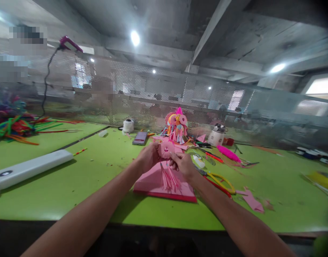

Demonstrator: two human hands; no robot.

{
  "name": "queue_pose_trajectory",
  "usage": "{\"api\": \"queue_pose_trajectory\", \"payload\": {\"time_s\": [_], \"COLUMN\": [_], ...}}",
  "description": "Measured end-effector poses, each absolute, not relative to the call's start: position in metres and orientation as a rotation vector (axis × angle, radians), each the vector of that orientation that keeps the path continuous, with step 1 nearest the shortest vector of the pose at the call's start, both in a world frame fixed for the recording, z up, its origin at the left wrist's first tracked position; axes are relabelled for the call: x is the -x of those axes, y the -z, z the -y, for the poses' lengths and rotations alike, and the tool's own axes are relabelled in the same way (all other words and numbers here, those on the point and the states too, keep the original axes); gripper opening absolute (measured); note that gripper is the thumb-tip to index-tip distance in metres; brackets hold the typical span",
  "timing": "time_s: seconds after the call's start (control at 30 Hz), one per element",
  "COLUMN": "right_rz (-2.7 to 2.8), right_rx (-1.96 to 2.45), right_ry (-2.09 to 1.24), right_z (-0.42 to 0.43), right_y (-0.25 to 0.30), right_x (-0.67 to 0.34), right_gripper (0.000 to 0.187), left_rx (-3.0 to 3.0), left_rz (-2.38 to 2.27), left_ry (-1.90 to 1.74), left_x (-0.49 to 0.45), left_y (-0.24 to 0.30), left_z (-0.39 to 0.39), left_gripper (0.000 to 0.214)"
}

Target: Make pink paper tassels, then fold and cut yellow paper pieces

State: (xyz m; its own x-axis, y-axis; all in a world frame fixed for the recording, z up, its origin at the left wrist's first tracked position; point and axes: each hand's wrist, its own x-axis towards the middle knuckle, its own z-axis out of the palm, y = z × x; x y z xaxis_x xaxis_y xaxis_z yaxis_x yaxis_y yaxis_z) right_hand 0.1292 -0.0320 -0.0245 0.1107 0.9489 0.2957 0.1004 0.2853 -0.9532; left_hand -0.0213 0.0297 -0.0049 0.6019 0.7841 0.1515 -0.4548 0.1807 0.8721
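My left hand [150,156] is closed on the left edge of a round pink paper disc [164,152] with a small hole or dark mark in its middle. On the disc's lower right edge, my right hand [182,165] pinches with thumb and fingers. Strips of pink paper tassel [169,178] hang below the disc. Under both hands lies a thick stack of pink paper [149,184] with a darker red-pink bottom edge. Just behind stands a bright paper ornament [177,123] with pink discs and coloured fringes.
Yellow-handled scissors [224,181] lie right of the stack, near pink paper scraps [252,200]. A white container [216,135], a magenta bundle [228,153] and a grey box [139,138] stand further back. A long white device [32,167] and colourful strips [11,129] occupy the left.
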Motion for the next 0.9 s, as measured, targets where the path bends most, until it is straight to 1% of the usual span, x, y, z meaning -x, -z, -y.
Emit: {"api": "queue_pose_trajectory", "payload": {"time_s": [0.47,0.73,0.9], "right_rz": [1.264,1.264,1.262], "right_rx": [1.079,1.065,1.066], "right_ry": [-0.889,-0.900,-0.905], "right_z": [0.0310,0.0297,0.0301], "right_y": [0.0259,0.0279,0.0277], "right_x": [-0.1264,-0.1269,-0.1272], "right_gripper": [0.051,0.051,0.050], "left_rx": [-1.024,-1.023,-1.030], "left_rz": [-0.373,-0.392,-0.420], "left_ry": [-0.918,-0.918,-0.945], "left_x": [0.0218,0.0225,0.0220], "left_y": [0.0079,0.0090,0.0083], "left_z": [-0.0334,-0.0341,-0.0332], "left_gripper": [0.016,0.008,0.012]}}
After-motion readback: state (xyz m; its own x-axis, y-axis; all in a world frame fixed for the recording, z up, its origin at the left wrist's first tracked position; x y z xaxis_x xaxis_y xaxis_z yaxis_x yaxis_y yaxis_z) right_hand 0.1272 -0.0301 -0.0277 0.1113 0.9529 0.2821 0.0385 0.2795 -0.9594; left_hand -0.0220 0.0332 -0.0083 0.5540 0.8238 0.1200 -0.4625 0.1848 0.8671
